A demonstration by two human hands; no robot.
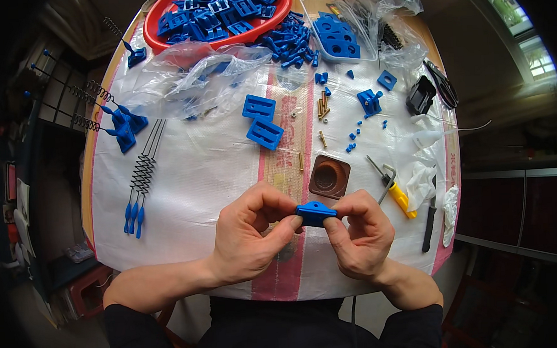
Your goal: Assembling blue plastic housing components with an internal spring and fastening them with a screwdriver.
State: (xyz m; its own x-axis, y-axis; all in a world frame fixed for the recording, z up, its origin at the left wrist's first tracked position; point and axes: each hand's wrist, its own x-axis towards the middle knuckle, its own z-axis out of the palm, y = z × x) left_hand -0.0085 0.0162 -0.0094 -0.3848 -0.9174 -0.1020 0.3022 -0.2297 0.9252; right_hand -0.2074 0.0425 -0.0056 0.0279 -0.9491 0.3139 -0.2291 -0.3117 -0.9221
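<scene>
A small blue plastic part (317, 213) with a raised tab and a hole is pinched between both hands, above the near middle of the table. My left hand (253, 232) grips its left end between thumb and fingers. At its right end, my right hand (363, 232) holds it the same way. Just beyond the hands lies a square brown piece with a round hollow (329, 177). A brass screw (301, 161) is to its left. Two blue slotted plates (263, 120) rest farther off, and a blue bracket (370, 102) stands at the right.
A red basin (151, 30) heaped with blue parts stands at the back, beside a clear tray (307, 15). Plastic bags (185, 75) lie in front. Springs with blue tips (141, 175) are on the left. A yellow-handled tool (399, 196) and a black-handled knife (429, 229) lie right.
</scene>
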